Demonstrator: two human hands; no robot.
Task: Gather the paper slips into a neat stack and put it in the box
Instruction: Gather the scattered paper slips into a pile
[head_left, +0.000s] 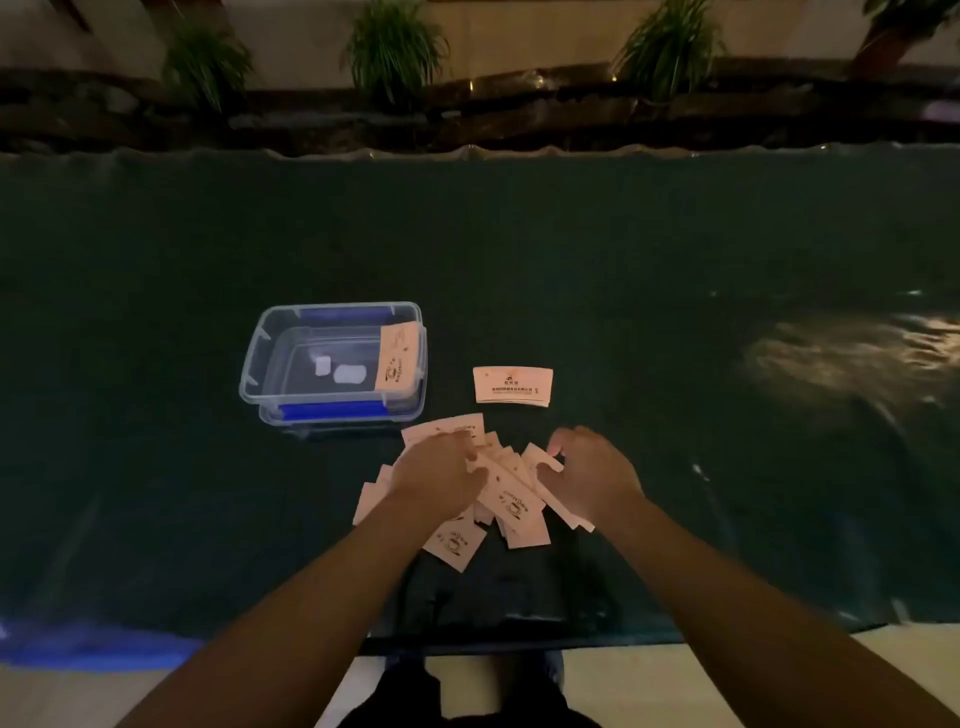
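Note:
A loose heap of white printed paper slips lies on the dark table in front of me. My left hand rests on the heap's left side, fingers curled onto slips. My right hand presses the heap's right side, fingertips on a slip's edge. One slip lies apart, flat, beyond the heap. The clear plastic box with blue clips stands open to the left and farther away; one slip leans inside against its right wall.
The dark green table cover stretches wide on all sides. Its near edge runs just below the heap. Two small white pieces lie on the box floor. Plants and a dark ledge stand beyond the far edge.

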